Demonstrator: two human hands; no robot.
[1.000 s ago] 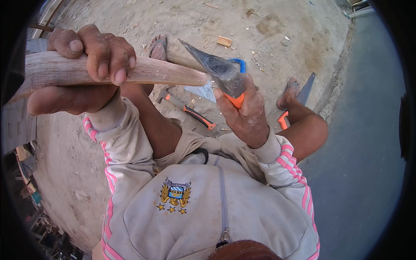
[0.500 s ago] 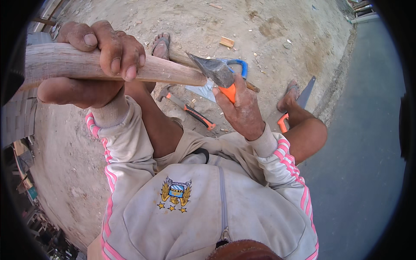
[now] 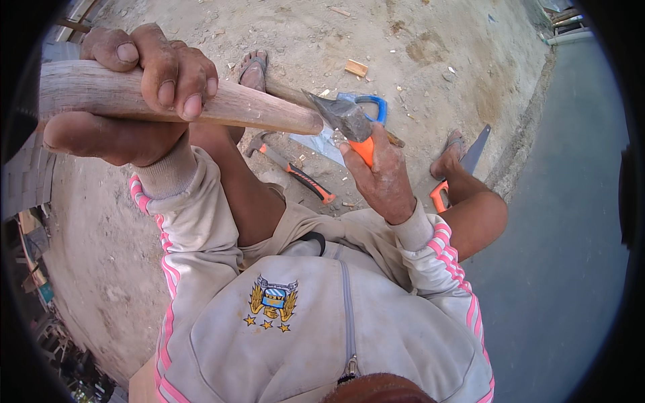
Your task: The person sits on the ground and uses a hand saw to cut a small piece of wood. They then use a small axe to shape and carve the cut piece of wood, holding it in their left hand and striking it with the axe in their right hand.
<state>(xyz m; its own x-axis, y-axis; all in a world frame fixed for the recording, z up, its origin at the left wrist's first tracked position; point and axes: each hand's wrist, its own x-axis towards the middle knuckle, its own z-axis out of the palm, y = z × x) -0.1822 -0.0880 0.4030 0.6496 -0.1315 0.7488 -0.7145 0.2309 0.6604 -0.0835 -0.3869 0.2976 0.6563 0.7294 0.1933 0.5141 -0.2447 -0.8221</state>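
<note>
left hand (image 3: 144,74) wrapped tight round a wooden handle (image 3: 201,104), right hand (image 3: 383,178) gripping an orange-handled hatchet (image 3: 349,124) at its tip

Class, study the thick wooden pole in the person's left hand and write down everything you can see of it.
The wooden pole is a thick, round length of pale, bare wood, rough and dusty, tapering slightly to a blunt end. It lies almost level, off the ground, running in from the picture's left. The left hand wraps around it, fingers over the top. Its end meets the grey metal head of the hatchet that the right hand holds by an orange handle.
</note>
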